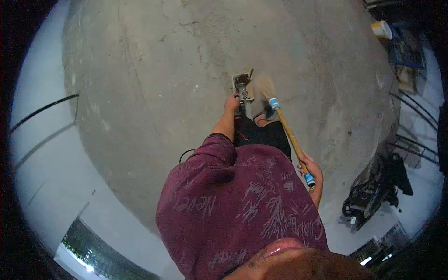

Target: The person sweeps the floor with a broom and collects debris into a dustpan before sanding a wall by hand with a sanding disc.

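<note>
My left hand (232,101) is closed around the handle of a small dustpan (242,80), which is down at the floor in front of my feet. Its inside looks dark, with a pale rim. In my right hand (313,170) is the upper end of a soft broom (290,132), its long tan handle banded with blue and white at both ends. The broom's straw head (266,87) is blurred and lies just right of the dustpan. One sandalled foot (261,117) shows beside the lower handle.
Rough grey concrete floor (163,60) spreads all around, with cracks and pale specks. A parked motorcycle (378,186) stands at the right. Farther off at the upper right is a white and yellow bucket (382,30). White walls (42,126) border the floor.
</note>
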The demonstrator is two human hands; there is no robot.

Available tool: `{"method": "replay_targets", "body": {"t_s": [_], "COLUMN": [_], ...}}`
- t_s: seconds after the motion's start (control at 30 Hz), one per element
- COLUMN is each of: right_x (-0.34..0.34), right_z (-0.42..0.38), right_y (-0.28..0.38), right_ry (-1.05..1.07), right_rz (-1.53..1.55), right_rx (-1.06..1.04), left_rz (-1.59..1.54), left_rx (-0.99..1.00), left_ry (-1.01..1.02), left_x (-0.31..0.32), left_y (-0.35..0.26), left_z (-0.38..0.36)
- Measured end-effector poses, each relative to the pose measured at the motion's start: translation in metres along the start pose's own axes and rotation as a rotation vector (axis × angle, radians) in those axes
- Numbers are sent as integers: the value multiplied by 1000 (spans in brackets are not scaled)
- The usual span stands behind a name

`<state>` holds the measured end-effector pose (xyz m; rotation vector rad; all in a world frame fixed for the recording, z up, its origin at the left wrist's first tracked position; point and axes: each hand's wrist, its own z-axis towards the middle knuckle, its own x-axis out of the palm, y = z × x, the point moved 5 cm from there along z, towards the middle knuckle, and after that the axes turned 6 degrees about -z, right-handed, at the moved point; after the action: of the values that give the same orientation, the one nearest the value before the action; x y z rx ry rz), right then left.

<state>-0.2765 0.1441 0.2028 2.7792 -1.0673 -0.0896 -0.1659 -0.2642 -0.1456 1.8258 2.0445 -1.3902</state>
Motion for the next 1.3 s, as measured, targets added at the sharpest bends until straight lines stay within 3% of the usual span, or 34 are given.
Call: {"method": "replay_targets", "body": {"t_s": [0.17,0.27,0.33,0.4,0.5,0.53,0.6,0.67,0.73,0.77,0.83,0.9,0.93,0.97,1.0,1.07,1.17,1.3], "right_x": [-31,-48,-71,-91,-115,-119,-121,-108,-101,-113,-116,-131,-138,-145,-152,-165,-168,-202], "right_z": [24,48,65,89,140,160,169,179,187,184,144,105,97,88,89,92,59,36], "right_y": [28,65,84,100,133,145,166,188,180,175,192,209,221,229,232,234,247,260], "right_ry": [-114,-211,-229,-262,-278,-244,-216,-178,-83,11,40,66,191,314,295,309,298,326], "right_rz": [-27,-14,-63,-90,-95,-79,-47,-336,-386,-464,-454,-435,-439,-445,-424,-488,-484,-468], "right_rx": [-93,-126,-182,-234,-269,-286,-309,-214,-219,-203,-191,-178,-150,-128,-145,-24,-15,-230], "left_rz": [-185,-135,-362,-211,-295,-343,-348,-306,-311,-298,-377,-331,-296,-174,-52,-239,-279,-593], "left_rx": [-124,-32,-193,-131,-221,-292,-222,-230,-243,-220,-399,-368,-340,-315,-287,-516,-464,-453], "left_ry": [27,-70,-58,-106,-100,-51,-106,-157,-188,-176,-198,-213,-252,-272,-295,-218,-288,-351], "left_x": [-31,-32,-38,-62,-61,-68,-63,-51,-42,-35,-27,-21,-24,-25,-31,-32,-27,-48], "left_y": [6,26,36,17,20,1,-4,-9,-20,-45,-59,-65,-76,-87,-100,-114,-77,-117], "left_z": [-10,2,-3,-14,-13,-23,-20,-10,-1,2,2,6,11,11,8,3,23,-5]}}
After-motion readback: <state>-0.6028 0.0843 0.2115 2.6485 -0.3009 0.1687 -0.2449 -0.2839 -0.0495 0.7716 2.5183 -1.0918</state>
